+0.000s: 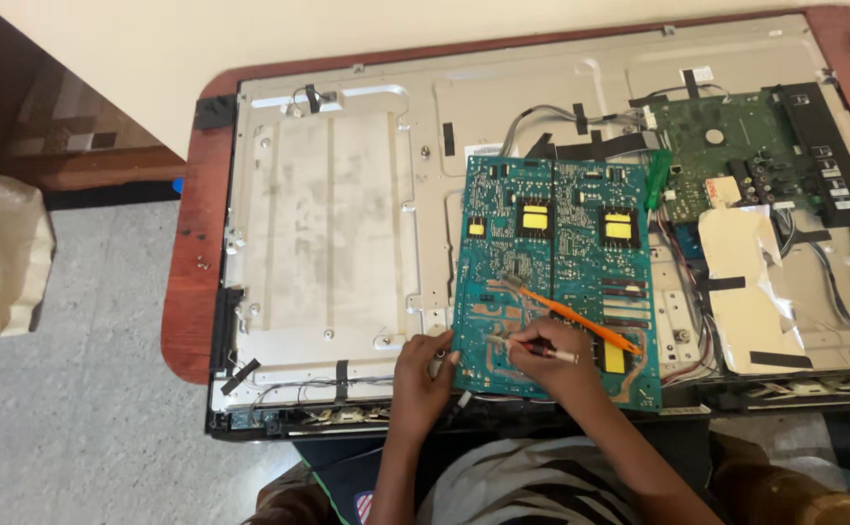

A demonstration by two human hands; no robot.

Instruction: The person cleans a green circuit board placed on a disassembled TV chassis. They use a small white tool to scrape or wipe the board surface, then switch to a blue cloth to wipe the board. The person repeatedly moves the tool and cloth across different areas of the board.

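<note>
A teal circuit board (553, 277) lies solder side up on the metal back panel (332, 224) of an opened television, which rests on a reddish wooden table (184, 292). The left hand (423, 374) grips the board's lower left corner, fingers curled over its edge. The right hand (553, 352) rests on the board's lower middle, fingers pinched around a thin white-tipped probe (541, 348) and an orange-handled tool (580, 319) that slants across the board. Right of the board sits a green circuit board (721, 146), with a patch of cream tape (745, 292) below it.
</note>
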